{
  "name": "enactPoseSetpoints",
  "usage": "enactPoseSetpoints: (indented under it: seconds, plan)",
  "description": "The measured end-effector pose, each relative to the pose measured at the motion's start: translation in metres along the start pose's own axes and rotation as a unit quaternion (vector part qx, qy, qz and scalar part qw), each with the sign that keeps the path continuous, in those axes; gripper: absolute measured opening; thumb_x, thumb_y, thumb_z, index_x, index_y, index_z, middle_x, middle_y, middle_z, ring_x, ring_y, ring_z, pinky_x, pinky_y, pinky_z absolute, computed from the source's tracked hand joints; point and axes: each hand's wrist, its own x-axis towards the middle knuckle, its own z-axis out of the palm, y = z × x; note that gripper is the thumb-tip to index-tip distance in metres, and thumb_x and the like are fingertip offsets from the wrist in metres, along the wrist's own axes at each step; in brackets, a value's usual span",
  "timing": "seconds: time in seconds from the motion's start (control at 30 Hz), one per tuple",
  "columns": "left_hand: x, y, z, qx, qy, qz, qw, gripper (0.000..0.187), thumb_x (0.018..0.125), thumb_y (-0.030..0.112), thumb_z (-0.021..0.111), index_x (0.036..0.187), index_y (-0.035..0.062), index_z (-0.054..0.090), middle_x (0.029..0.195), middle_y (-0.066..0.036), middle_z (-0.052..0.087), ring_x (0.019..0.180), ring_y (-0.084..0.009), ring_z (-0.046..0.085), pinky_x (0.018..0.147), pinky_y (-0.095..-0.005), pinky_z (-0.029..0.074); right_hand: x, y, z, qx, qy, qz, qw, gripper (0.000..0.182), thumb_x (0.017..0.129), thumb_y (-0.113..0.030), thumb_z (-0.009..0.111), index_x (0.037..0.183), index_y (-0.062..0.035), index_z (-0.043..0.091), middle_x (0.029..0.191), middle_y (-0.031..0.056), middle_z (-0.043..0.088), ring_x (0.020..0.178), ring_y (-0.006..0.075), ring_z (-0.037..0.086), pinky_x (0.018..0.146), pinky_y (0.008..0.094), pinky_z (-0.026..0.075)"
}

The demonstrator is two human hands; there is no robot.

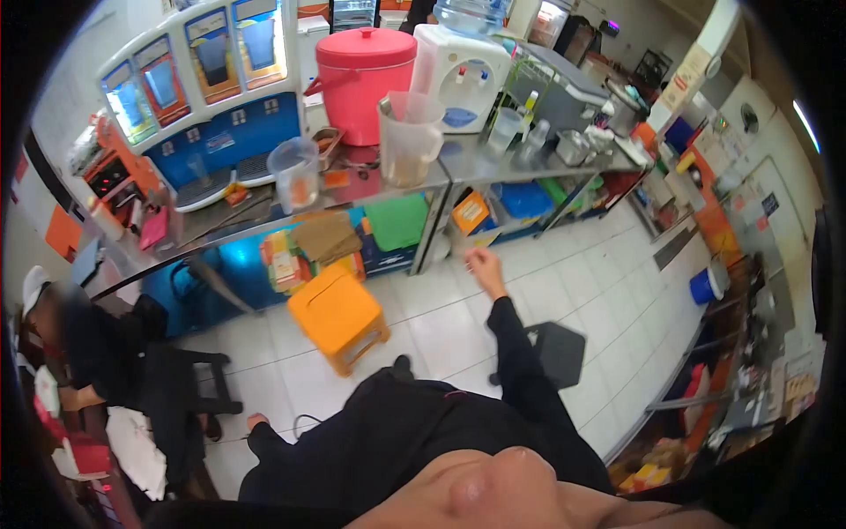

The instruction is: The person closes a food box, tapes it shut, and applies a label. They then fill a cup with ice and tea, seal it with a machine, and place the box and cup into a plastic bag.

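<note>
My right hand [484,270] reaches out over the tiled floor, in front of the steel counter's lower shelf. Its fingers are loosely bent, and I see nothing held in them. Only a small part of my left hand [256,420] shows past the dark sleeve, low on the left; its fingers cannot be made out. Closest to my right hand on the shelf is an orange-and-white box [471,212]. A yellow stool [337,310] stands between my body and the counter. Beside my right arm is a dark grey stool [558,354].
On the counter [352,187] stand a red drink cooler [366,84], a water dispenser [463,75], clear pitchers [411,141] and a drink machine [216,132]. A person in dark clothing [110,353] sits at left. A blue bucket [705,286] is at right.
</note>
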Motion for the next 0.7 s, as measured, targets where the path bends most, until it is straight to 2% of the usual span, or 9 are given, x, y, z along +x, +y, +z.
enactPoseSetpoints:
  seconds: [0.07, 0.13, 0.17, 0.2, 0.3, 0.53, 0.6, 0.63, 0.7]
  plan:
    - [-0.015, 0.071, 0.032, 0.271, -0.141, 0.14, 0.942, 0.028, 0.084, 0.026, 0.054, 0.086, 0.0013, 0.067, 0.09, -0.019, 0.068, 0.088, -0.0303, 0.066, 0.076, -0.0398, 0.053, 0.035, -0.011, -0.02, -0.036, -0.087, 0.036, 0.995, 0.008, 0.087, -0.01, 0.058, 0.09, -0.0048, 0.063, 0.073, 0.0007, 0.062, 0.058, 0.0068, 0.056, 0.054, 0.0227, 0.046]
    - [-0.033, 0.171, 0.067, 0.244, -0.114, 0.34, 0.901, 0.025, 0.087, 0.021, 0.05, 0.092, -0.001, 0.062, 0.087, -0.021, 0.066, 0.085, -0.0325, 0.066, 0.072, -0.0454, 0.054, 0.07, -0.005, -0.048, -0.021, -0.148, 0.074, 0.986, 0.01, 0.086, -0.008, 0.057, 0.093, -0.0053, 0.064, 0.073, 0.0011, 0.062, 0.057, 0.0075, 0.057, 0.053, 0.0228, 0.047]
    - [-0.041, 0.23, 0.087, -0.101, -0.186, 0.218, 0.953, 0.018, 0.087, 0.015, 0.052, 0.097, 0.002, 0.06, 0.084, -0.018, 0.064, 0.078, -0.0353, 0.065, 0.06, -0.0485, 0.054, 0.094, 0.007, -0.07, -0.018, -0.136, 0.079, 0.987, 0.01, 0.086, -0.008, 0.057, 0.093, -0.0053, 0.064, 0.073, 0.0011, 0.062, 0.057, 0.0075, 0.057, 0.053, 0.0228, 0.047]
    - [-0.049, 0.288, 0.105, -0.431, -0.232, 0.061, 0.87, 0.017, 0.086, 0.008, 0.054, 0.103, 0.005, 0.057, 0.081, -0.016, 0.061, 0.072, -0.0381, 0.064, 0.047, -0.0517, 0.054, 0.12, 0.021, -0.096, -0.024, -0.092, 0.102, 0.99, 0.011, 0.085, -0.007, 0.057, 0.095, -0.0054, 0.063, 0.073, 0.0016, 0.063, 0.057, 0.008, 0.057, 0.051, 0.0226, 0.046]
    - [-0.088, 0.464, 0.061, -0.097, -0.263, 0.374, 0.884, 0.019, 0.083, 0.02, 0.066, 0.098, 0.0083, 0.065, 0.065, -0.011, 0.066, 0.052, -0.0153, 0.064, 0.05, -0.0314, 0.049, 0.213, 0.067, -0.175, -0.042, -0.013, 0.143, 0.989, 0.019, 0.086, -0.009, 0.059, 0.105, -0.0071, 0.061, 0.078, 0.0031, 0.064, 0.059, 0.0088, 0.059, 0.05, 0.022, 0.047]
    - [-0.173, 0.746, 0.017, -0.115, -0.423, 0.393, 0.808, 0.043, 0.088, 0.041, 0.059, 0.108, 0.0035, 0.06, 0.075, -0.007, 0.069, 0.064, -0.011, 0.062, 0.056, -0.0245, 0.047, 0.528, 0.099, -0.305, -0.082, 0.087, -0.02, 0.993, 0.019, 0.083, -0.015, 0.065, 0.099, -0.0074, 0.062, 0.075, 0.0049, 0.066, 0.066, 0.0106, 0.061, 0.061, 0.027, 0.047]
    - [-0.196, 0.8, 0.031, -0.149, -0.439, 0.444, 0.767, 0.045, 0.089, 0.042, 0.058, 0.111, 0.0029, 0.058, 0.075, -0.006, 0.068, 0.065, -0.0124, 0.062, 0.061, -0.0252, 0.048, 0.615, 0.114, -0.332, -0.168, 0.15, -0.066, 0.972, 0.024, 0.079, -0.016, 0.067, 0.101, -0.007, 0.061, 0.078, 0.0085, 0.067, 0.066, 0.0181, 0.063, 0.064, 0.0308, 0.049]
    - [-0.203, 0.815, 0.044, -0.127, -0.441, 0.414, 0.786, 0.044, 0.088, 0.042, 0.058, 0.113, 0.0045, 0.057, 0.079, -0.007, 0.068, 0.066, -0.0141, 0.062, 0.063, -0.0275, 0.048, 0.647, 0.118, -0.343, -0.225, 0.129, -0.057, 0.964, 0.033, 0.074, -0.02, 0.072, 0.102, -0.0066, 0.062, 0.088, 0.0139, 0.067, 0.08, 0.027, 0.064, 0.074, 0.037, 0.05]
    - [-0.227, 0.855, 0.043, -0.077, -0.452, 0.379, 0.804, 0.047, 0.086, 0.043, 0.062, 0.118, 0.0094, 0.057, 0.091, -0.009, 0.068, 0.076, -0.0178, 0.064, 0.071, -0.0296, 0.049, 0.701, 0.144, -0.355, -0.334, 0.109, -0.052, 0.935, 0.037, 0.071, -0.023, 0.074, 0.103, -0.0072, 0.062, 0.095, 0.0154, 0.065, 0.089, 0.0285, 0.062, 0.079, 0.0387, 0.049]
